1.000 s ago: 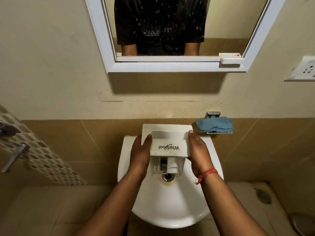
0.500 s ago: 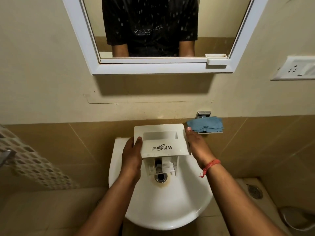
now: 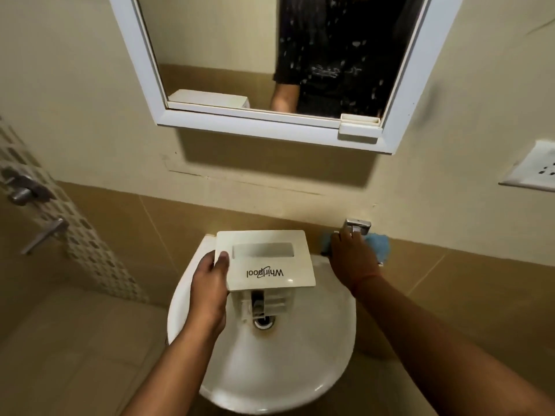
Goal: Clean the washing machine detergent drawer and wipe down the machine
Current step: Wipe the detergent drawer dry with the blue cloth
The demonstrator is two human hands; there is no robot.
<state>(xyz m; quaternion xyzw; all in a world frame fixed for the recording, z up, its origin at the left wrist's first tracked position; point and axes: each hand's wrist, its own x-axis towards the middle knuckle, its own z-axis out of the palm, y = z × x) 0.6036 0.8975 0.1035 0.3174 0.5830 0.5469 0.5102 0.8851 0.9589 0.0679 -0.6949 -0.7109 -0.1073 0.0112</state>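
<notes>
Drawer [image 3: 265, 259] is gripped by the left hand [image 3: 210, 292] alone over the sink [image 3: 270, 370]; at 2 o'clock the right hand [image 3: 353, 259] lies on the blue cloth [image 3: 379, 244], its grip not discernible. One-handed support risks the drawer tipping into the basin.

- One detergent drawer [image 3: 264, 259]
- One washbasin [image 3: 270, 364]
- One blue cloth [image 3: 379, 245]
- One mirror [image 3: 279, 52]
- One wall socket plate [image 3: 533, 169]
- Two hands: left hand [image 3: 210, 291], right hand [image 3: 353, 259]

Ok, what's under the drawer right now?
Under the drawer sit the white sink, its metal tap and the drain. The back of the sink, behind the tap, is covered by the drawer.
</notes>
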